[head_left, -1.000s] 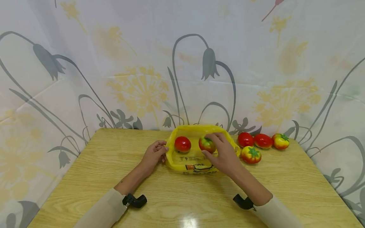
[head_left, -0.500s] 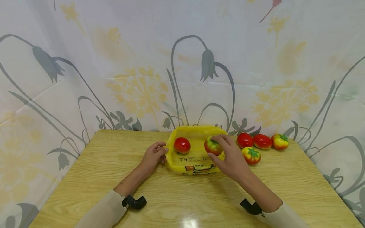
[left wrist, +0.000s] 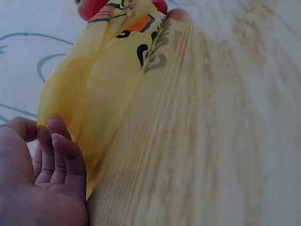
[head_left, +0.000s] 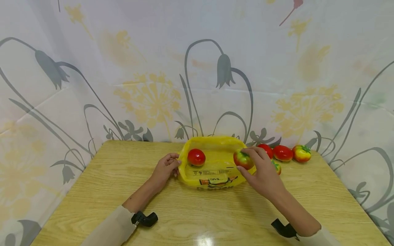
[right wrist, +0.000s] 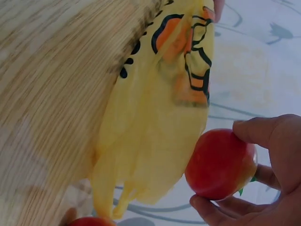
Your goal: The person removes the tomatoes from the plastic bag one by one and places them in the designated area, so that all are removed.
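A yellow plastic bag [head_left: 212, 182] with dark and orange print lies on the table with its mouth spread wide. One smooth red fruit [head_left: 196, 157] sits inside, toward the left. At the bag's left rim, my left hand [head_left: 165, 171] pinches the plastic between thumb and fingers, plainer in the left wrist view. My right hand [head_left: 263, 171] grips a shiny red tomato [right wrist: 218, 165] with a green top and a yellowish patch. In the head view this tomato appears over the bag's right side; the right wrist view shows it beside the rim, above the table.
Right of the bag lie more shiny fruits: a red oval one [head_left: 283, 153], a red-and-yellow tomato [head_left: 301, 153], a red one [head_left: 265, 150] partly behind my right hand, and another tomato [head_left: 277, 167] mostly hidden. A flower-printed cloth [head_left: 138, 68] hangs behind the wooden table [head_left: 191, 212].
My right hand has moved rightward with the tomato, from the bag's middle toward its right rim, and now covers part of the fruits there. My left hand stays at the left rim.
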`<state>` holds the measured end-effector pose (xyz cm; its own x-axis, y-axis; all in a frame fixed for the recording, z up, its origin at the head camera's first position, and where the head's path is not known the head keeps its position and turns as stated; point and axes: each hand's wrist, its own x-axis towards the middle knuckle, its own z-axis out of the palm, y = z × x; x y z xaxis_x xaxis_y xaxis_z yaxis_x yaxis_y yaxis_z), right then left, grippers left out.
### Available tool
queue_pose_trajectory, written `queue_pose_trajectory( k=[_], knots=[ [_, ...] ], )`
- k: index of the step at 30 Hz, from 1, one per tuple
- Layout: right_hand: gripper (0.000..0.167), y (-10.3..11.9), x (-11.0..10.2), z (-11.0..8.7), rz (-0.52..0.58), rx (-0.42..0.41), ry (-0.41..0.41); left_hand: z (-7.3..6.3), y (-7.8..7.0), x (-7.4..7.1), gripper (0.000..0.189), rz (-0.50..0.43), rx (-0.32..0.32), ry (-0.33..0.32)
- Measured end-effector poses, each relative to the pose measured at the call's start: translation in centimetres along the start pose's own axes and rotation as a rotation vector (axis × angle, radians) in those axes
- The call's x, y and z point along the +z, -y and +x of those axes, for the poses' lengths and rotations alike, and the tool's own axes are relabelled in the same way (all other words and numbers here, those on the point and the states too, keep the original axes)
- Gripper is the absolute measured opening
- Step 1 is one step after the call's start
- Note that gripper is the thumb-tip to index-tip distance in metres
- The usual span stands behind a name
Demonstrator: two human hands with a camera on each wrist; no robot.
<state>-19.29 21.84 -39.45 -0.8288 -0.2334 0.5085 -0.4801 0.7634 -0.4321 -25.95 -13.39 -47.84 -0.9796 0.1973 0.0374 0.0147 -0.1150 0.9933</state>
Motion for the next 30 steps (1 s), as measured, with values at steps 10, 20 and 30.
queue_pose_trajectory(
  k=[10, 20, 30],
  knots=[
    [0.051, -1.4, -1.0, -1.1, -0.028, 0.012, -0.040, 0.0, 0.2, -0.1, 0.026, 0.002, 0.001, -0.001],
    [0.053, -2.8, -2.8, -1.5, -0.066, 0.032, -0.077, -0.1, 0.2, 0.0, 0.022, -0.012, 0.005, -0.010],
    [0.051, -4.2, -4.2, -1.9, -0.081, 0.051, -0.118, -0.1, 0.1, 0.0, 0.025, 0.000, 0.010, -0.006]
  ],
)
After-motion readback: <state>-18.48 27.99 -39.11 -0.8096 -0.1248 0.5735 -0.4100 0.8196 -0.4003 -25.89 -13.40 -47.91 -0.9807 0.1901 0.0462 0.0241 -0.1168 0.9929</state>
